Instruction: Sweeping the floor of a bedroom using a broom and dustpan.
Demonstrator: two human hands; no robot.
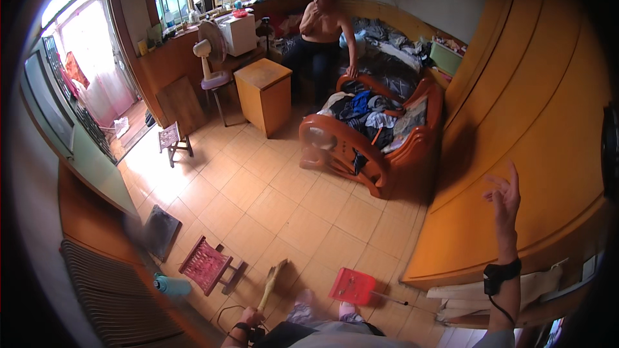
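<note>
My left hand (252,317), low in the picture, grips the handle of a straw broom (272,280), whose head points toward the tiled floor (285,212). Raised at the right is my right hand (506,193), empty, its index finger extended and the other fingers partly bent. It is in front of the large yellow wooden wardrobe (483,154); whether it touches the wood I cannot tell. On the floor by my feet lies a red dustpan (355,285) with some debris in it. Its thin handle reaches to the right.
A woven folding stool (205,263), a teal bottle (173,285) and a dark flat panel (162,232) are at the left. Farther off stand a wooden armchair (343,152) heaped with clothes, a cabinet (266,96) and a fan (210,53). A person (324,24) sits on the bed.
</note>
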